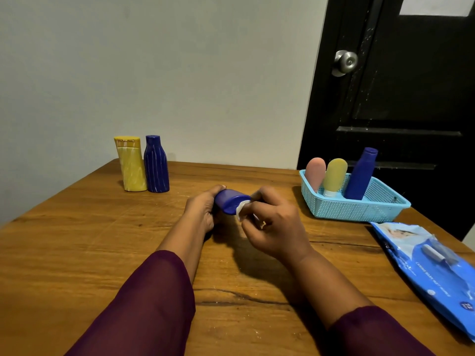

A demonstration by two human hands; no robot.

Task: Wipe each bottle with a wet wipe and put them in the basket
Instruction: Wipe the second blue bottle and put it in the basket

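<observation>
My left hand [203, 210] grips a blue bottle [230, 202] held sideways over the table's middle, its flat base turned toward me. My right hand [272, 227] pinches a white wet wipe [242, 208] against that base. At the back left stand a yellow bottle [132, 164] and a dark blue bottle [156, 165] streaked with white marks. The light blue basket [359, 210] at the right holds a pink bottle [315, 173], a yellow bottle [334, 177] and a tall blue bottle [362, 173].
A blue pack of wet wipes [434, 268] lies at the table's right edge, near the basket. The wooden table [77, 240] meets a pale wall behind. A black door [411, 86] with a metal knob stands behind the basket.
</observation>
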